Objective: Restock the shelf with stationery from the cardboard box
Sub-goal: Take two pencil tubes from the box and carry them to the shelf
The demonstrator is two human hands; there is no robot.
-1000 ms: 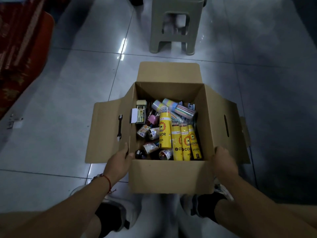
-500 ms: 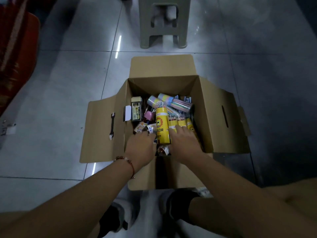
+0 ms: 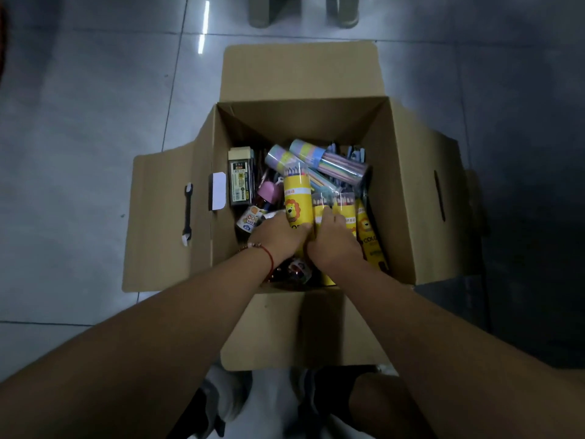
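An open cardboard box stands on the tiled floor, full of stationery. A tall yellow pencil tube with a lion on it lies in the middle, with more yellow tubes to its right. Pastel tubes lie behind them. A dark flat pack, a pink item and small bottles fill the left side. Both hands are inside the box. My left hand curls around the lower part of the tall yellow tube. My right hand grips the neighbouring yellow tube, hiding most of it.
The box flaps are folded outward: left flap, far flap, right flap, near flap. A grey plastic stool's legs stand just beyond the box. My shoes are against the near flap.
My hands left the box's outer front corners and went inside. They now close on the yellow tubes. The view has moved closer over the box.
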